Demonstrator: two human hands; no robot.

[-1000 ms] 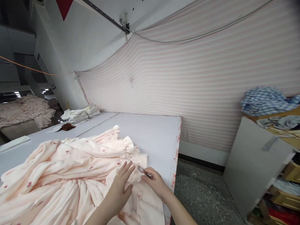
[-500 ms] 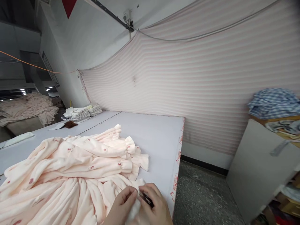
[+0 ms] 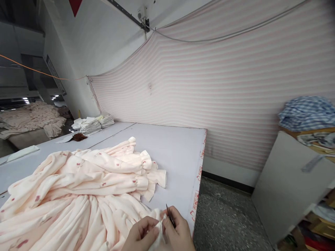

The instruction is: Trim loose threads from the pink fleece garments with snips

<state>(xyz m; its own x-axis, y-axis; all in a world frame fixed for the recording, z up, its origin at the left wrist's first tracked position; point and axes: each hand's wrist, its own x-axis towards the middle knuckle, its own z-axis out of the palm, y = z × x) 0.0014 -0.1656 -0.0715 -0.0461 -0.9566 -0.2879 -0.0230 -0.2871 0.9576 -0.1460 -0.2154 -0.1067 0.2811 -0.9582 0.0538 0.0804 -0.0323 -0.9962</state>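
Observation:
A heap of pale pink fleece garments (image 3: 78, 195) with small red prints covers the near part of the white table (image 3: 172, 153). At the bottom edge of the head view my left hand (image 3: 140, 235) pinches a bit of the pink cloth (image 3: 158, 223) between its fingers. My right hand (image 3: 178, 233) is closed around small dark thread snips (image 3: 170, 218), whose tips point at that pinched cloth. Both hands sit close together near the table's right edge.
Folded white cloth stacks (image 3: 94, 123) and a brown tuft (image 3: 77, 137) lie at the table's far left. A striped pink sheet (image 3: 222, 94) hangs behind. To the right stand a grey board (image 3: 285, 181) and shelves with checked blue cloth (image 3: 306, 113). More pink fabric (image 3: 31, 118) is piled far left.
Both hands have drawn back toward me, from lying on the garment near its cuff to the bottom edge. The left hand went from flat to pinching cloth; the snips now point upward.

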